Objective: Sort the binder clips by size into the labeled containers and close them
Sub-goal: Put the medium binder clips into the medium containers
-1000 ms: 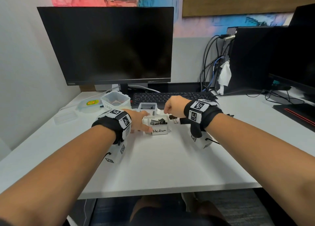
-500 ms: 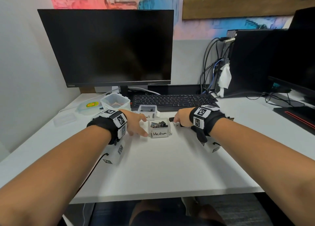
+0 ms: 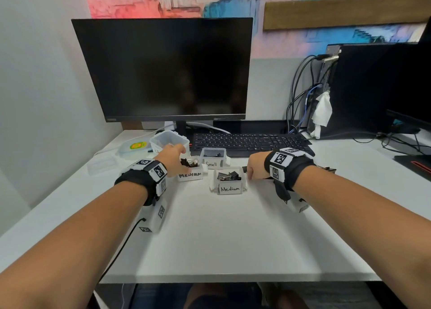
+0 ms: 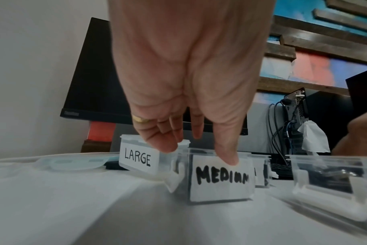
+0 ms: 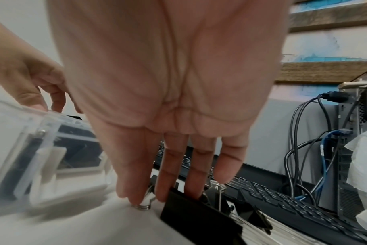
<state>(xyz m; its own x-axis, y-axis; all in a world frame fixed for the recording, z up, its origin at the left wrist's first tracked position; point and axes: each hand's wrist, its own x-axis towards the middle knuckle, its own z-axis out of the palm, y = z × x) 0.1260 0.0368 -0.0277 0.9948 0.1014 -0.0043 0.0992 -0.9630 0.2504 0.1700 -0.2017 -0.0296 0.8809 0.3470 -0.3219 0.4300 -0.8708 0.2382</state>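
White desk [image 3: 221, 234]: L hand [image 3: 173, 160] pinches clear box [image 3: 190, 175], R hand [image 3: 255, 166] pinches black clip [image 5: 199, 220].

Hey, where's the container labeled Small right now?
In the head view the Small container sits mid-desk, just in front of the keyboard, behind the left Medium container and the right Medium container.

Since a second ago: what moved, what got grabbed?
The left hand shifted left from the front Medium box to the left MEDIUM box, thumb on its label. The right hand dropped from above the boxes to the desk, fingertips at a black binder clip; grip unclear. The front Medium box and Small box stayed put, lids off.
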